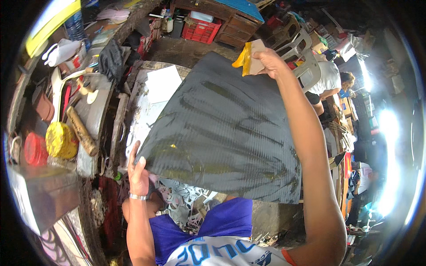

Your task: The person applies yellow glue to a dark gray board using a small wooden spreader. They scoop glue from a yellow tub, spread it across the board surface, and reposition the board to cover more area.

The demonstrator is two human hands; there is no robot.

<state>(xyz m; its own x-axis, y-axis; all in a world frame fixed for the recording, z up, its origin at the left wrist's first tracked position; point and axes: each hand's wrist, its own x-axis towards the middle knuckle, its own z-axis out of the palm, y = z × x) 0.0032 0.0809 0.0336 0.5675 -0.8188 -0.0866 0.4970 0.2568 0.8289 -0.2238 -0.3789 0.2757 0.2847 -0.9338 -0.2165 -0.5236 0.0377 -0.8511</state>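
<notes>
Large dark grey woven sheet [226, 133], ribbed in texture and streaked with yellowish smears, tilted over the grey, paint-stained worktop [142, 115]; taken as landmark for all positions below.

Left hand [138, 170]: at the sheet's lower left corner. Grip closed on the edge, thumb laid on the upper face, remaining fingers tucked underneath. Metal bracelet [137, 196] on the wrist just below.

Right hand [268, 62]: at the sheet's upper edge, forearm running up along its right side. Grip pinched shut on a flat beige scraper card [255, 60] with a yellow-coated edge; card touching the sheet's top margin.

White rectangular paper [163, 83]: flat on the worktop, just beside the sheet's upper left edge.

Round yellow lid-topped can [61, 140] and round red can [34, 149]: well to the left of the sheet, side by side on a cluttered side shelf. Brown cylindrical handle [82, 131] just right of the yellow can.

Red plastic crate [202, 30]: beyond the sheet's top edge, on the floor next to a brown wooden cabinet [235, 24].

Light grey plastic chair [306, 57]: just beyond the sheet's upper right corner. Second person in a white shirt [328, 80] further right of it, bent over.

Blue garment [217, 224] worn by the person, below the sheet's lower edge.
</notes>
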